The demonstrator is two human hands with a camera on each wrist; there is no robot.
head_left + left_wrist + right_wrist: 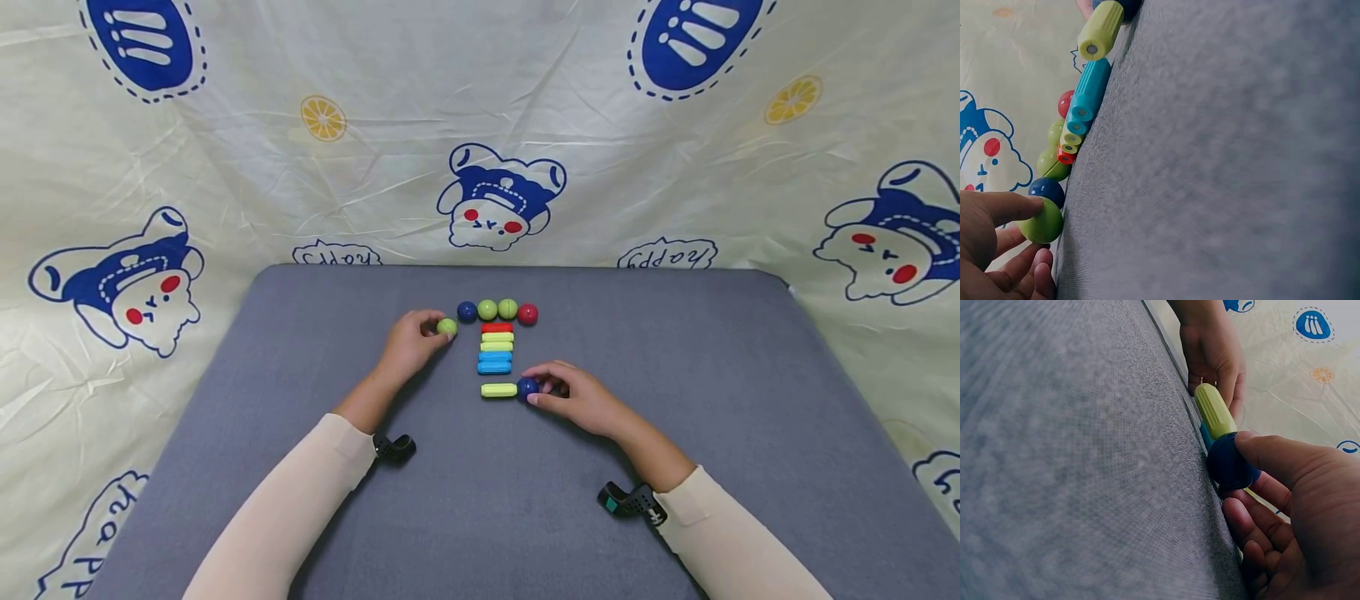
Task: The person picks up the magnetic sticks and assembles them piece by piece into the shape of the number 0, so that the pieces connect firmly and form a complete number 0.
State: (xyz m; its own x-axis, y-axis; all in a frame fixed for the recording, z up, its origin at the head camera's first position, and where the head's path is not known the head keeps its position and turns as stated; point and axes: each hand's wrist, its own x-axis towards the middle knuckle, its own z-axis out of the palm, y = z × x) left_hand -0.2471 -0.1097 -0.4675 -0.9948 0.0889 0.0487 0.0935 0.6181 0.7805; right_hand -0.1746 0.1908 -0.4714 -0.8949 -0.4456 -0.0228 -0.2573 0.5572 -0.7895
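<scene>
My left hand [408, 343] pinches a green ball [447, 326] between thumb and fingers, at the left end of a row of balls. In the left wrist view this green ball [1042, 224] appears close against a dark blue ball [1047, 190]. My right hand [579, 398] grips another dark blue ball [527, 389] nearer the front. A yellow-green ribbed rod [498, 390] points left from that ball, its end touching it. In the right wrist view, thumb and fingers hold the dark blue ball [1230, 464] with the rod [1214, 411] against it.
Beyond the hands, a dark blue ball [467, 312], two green balls [497, 309] and a red ball [528, 314] form a row. Below it lie stacked rods: red [497, 328], yellow-green [497, 342] and blue [494, 362]. A grey cloth-covered table [675, 350] meets a printed curtain [600, 167] behind.
</scene>
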